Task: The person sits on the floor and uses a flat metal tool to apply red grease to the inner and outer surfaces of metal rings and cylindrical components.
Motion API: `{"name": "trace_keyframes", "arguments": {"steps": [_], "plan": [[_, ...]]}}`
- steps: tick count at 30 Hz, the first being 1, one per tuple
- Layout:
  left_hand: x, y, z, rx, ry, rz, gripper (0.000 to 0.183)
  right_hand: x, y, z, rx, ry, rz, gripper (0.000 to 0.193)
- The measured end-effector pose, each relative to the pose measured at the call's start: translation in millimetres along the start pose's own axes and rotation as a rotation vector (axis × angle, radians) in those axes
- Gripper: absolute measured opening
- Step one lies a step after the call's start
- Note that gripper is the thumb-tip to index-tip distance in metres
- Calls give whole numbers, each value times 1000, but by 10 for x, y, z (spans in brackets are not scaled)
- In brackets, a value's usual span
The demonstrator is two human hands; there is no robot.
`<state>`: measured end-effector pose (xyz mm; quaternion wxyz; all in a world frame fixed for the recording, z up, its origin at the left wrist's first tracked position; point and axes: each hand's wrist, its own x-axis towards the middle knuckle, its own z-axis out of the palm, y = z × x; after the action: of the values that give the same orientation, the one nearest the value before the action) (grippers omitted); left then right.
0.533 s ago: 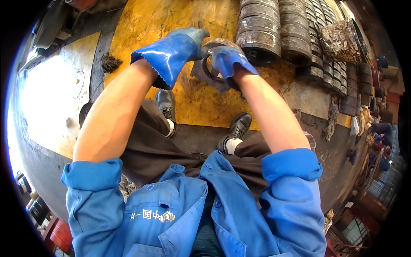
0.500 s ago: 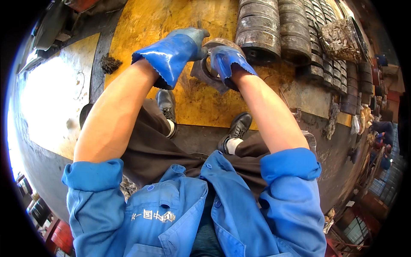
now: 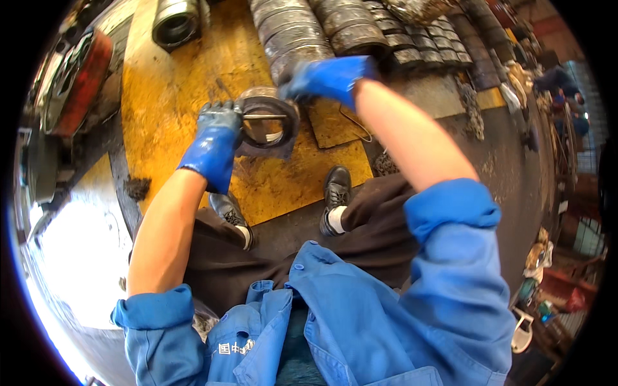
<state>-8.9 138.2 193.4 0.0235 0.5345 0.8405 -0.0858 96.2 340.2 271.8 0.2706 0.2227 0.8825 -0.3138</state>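
Note:
My left hand (image 3: 217, 128), in a blue rubber glove, is closed around one end of a thin metal rod (image 3: 265, 117). The rod lies across the opening of a thick, dark metal ring (image 3: 259, 101) in front of my feet. A squarish dark piece shows under the ring's near side. To the right of the ring is my right hand (image 3: 309, 82), gloved in blue too, by the near end of a row of grimy metal rings (image 3: 296, 35). Motion smears its fingers, so what it holds, if anything, is unclear.
More rows of dark rings (image 3: 353, 32) lie farther right. A hollow metal cylinder (image 3: 175, 22) rests at the far left of the stained yellow floor plate (image 3: 154, 77). A red-sided container (image 3: 89, 83) stands at left. Matted fibre clumps (image 3: 136, 188) lie about.
My hands, together at the ring before, are now apart: the left grips a rod over it, the right has moved off to its right. The view has shifted, showing more on the left.

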Motion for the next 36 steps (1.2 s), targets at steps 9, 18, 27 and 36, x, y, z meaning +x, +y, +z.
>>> {"name": "trace_keyframes", "arguments": {"steps": [9, 18, 27, 36], "plan": [[202, 536, -338, -99, -104, 159, 51, -1355, 2908, 339, -319, 172, 411, 30], [190, 475, -128, -278, -32, 189, 40, -2011, 3155, 3564, 830, -304, 596, 34], [307, 409, -11, -296, 41, 221, 38, -1430, 3257, 3263, 378, 883, 896, 42], [237, 454, -14, -269, 106, 205, 37, -584, 4672, 1958, 755, 1132, 1320, 36]]}}
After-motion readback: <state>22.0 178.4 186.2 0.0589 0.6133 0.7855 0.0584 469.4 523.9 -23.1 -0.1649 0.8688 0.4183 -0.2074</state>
